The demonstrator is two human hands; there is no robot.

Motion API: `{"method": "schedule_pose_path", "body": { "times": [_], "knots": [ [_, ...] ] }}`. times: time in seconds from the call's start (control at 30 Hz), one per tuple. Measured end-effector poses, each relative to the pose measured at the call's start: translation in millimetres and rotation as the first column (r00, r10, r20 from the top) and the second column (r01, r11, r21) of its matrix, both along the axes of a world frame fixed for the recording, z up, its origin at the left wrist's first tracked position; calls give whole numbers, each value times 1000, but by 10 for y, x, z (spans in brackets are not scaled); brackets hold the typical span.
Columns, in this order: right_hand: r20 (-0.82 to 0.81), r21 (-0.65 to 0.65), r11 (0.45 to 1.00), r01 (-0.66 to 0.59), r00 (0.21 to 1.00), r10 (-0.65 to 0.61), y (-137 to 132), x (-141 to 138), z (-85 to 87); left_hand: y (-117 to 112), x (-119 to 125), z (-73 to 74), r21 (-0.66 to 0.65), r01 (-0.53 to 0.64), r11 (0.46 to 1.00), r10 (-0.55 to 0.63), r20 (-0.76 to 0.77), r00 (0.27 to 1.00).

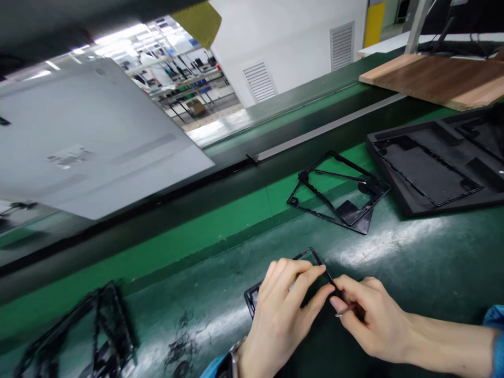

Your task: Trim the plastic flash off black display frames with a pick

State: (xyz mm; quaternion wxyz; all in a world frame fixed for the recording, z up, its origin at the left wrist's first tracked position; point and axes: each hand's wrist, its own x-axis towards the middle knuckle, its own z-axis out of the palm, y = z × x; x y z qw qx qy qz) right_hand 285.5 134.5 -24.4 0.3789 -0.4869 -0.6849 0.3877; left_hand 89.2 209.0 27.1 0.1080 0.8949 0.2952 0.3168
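Observation:
A thin black rectangular frame is held tilted over the green bench, partly covered by my fingers. My left hand grips it, thumb and fingers closed at its right edge. At that same edge, my right hand pinches a small shiny metal tool. Most of the tool is hidden in the fingers, so its kind cannot be made out. The right fingertips are close to or touching the frame's near right corner; which of the two is unclear.
Two similar black frames lie overlapped behind my hands. Right of them, a black foam tray holds more frames. Several frames are piled at lower left, near dark shavings. A grey panel hangs upper left; a wooden board lies upper right.

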Motion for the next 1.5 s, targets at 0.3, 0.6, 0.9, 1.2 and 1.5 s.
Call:
{"method": "schedule_pose_path", "body": {
  "times": [0.3,0.6,0.9,1.2,1.5],
  "knots": [
    [-27,-121,991,-63,998,60,-47,22,104,42,-16,-109,98,-57,994,59,-17,998],
    [-51,-187,980,-64,997,56,2,19,91,8,67,-100,-63,-144,988,147,45,988],
    [-109,-175,984,-43,994,24,8,25,56,-109,20,25,-298,-91,950,148,177,973],
    [-80,-150,988,-46,996,34,-7,41,30,39,-3,-14,-307,-53,950,23,-100,995],
    [500,58,998,-2,865,-27,-4,30,-12,95,-32,-185,-340,-35,940,-28,-177,984]
  ]
}}
